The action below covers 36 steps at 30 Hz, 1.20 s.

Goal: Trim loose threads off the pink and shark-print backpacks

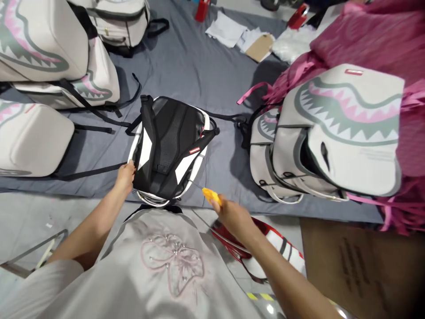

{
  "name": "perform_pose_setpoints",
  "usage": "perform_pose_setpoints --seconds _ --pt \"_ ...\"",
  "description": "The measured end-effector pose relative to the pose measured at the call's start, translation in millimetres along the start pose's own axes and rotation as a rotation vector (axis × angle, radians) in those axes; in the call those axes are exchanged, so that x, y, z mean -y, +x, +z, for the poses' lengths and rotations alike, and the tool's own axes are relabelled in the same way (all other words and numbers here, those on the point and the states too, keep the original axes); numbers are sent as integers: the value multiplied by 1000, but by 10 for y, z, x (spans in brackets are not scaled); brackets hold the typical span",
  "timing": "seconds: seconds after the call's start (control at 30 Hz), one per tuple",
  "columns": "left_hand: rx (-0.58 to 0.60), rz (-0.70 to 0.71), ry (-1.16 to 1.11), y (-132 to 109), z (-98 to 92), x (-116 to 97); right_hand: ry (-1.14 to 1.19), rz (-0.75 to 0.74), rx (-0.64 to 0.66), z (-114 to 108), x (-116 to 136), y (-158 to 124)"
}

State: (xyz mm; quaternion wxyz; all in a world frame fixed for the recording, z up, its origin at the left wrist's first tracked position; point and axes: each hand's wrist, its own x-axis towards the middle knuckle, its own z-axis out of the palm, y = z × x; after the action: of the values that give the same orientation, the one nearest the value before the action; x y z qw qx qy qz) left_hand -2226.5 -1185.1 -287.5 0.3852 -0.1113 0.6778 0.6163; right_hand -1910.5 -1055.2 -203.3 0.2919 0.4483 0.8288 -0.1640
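A backpack [171, 128] lies with its black padded back and straps facing up, near the front edge of the cloth-covered table [229, 73]. White panels and a small red label show on its straps. My left hand [126, 177] is closed on the backpack's lower left edge. Just off its lower right side, my right hand [229, 212] is closed round the yellow handle of a thin tool [211, 195]. The tool's narrow shaft points at the bag's lower right edge; whether its tip touches the bag is unclear.
Pale shark-mouth backpacks [36, 139] stand at the left, others [348, 110] at the right beside pink bags [372, 35]. Black straps trail across the cloth. White papers [226, 30] lie at the back. A red and white bag [275, 252] and cardboard [352, 266] are below the edge.
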Motion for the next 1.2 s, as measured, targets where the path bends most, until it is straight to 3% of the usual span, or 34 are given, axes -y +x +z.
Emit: perform_pose_setpoints --seconds 0.1,0.43,0.7,0.97,1.2 --pt "31 -159 -27 190 -122 -96 19 33 25 317 293 -72" --pt "438 -397 -123 342 -119 -109 88 96 -28 933 833 4" --pt "633 -424 -119 562 -131 -8 172 65 -76 1009 1147 155" --pt "681 -407 -78 636 -96 45 228 307 -160 1063 970 291" --pt "780 -362 -142 577 -173 68 274 309 -192 1111 978 432"
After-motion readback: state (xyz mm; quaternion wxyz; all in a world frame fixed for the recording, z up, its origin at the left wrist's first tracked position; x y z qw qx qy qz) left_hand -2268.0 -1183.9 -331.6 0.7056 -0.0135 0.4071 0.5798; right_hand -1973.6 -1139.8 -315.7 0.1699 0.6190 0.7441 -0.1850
